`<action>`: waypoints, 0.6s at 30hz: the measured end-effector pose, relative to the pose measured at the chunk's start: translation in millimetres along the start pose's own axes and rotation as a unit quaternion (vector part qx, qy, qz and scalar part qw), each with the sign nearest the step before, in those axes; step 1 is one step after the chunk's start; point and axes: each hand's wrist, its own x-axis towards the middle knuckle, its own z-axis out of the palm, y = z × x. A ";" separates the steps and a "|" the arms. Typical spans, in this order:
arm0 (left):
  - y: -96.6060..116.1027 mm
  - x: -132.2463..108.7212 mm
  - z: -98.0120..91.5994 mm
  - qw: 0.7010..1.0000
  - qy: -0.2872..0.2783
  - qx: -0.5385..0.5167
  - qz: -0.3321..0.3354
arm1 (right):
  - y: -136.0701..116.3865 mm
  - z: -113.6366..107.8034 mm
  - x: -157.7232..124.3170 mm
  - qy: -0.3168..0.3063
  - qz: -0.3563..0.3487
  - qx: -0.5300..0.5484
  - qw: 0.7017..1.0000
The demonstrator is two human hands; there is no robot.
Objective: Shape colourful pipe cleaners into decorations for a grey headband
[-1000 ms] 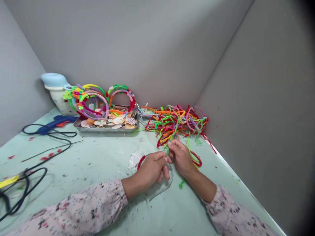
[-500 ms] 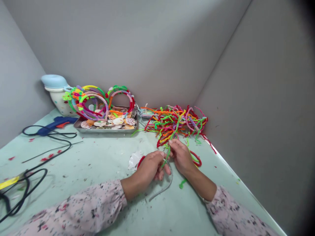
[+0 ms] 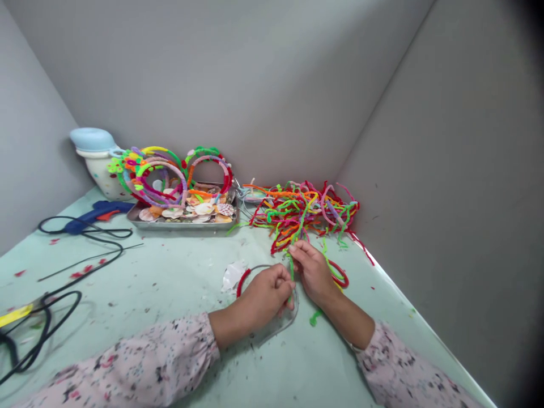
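– What's on our big pale green table?
– A messy pile of many-coloured fuzzy stems at the back. Nearer, a grey wire hoop with red fuzz, partly hidden by our left hand.
– Holding it?
– We can't tell. Our left hand and right hand pinch narrow on one thin, bright green fuzzy stem, between them.
– And our step?
– Smoothing it, we think. Next calls for a soft, steady pull.
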 end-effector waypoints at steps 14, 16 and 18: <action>-4.3 -5.4 6.5 0.996 0.041 0.074 0.021 | 3.5 0.4 0.4 -0.008 0.004 0.005 1.000; -3.4 -6.6 6.3 0.995 0.037 0.088 0.036 | 3.1 0.1 0.4 -0.001 0.002 0.007 1.000; -1.4 -8.1 5.6 0.991 0.034 0.115 0.057 | 2.5 -0.3 -0.1 0.007 0.003 0.008 1.000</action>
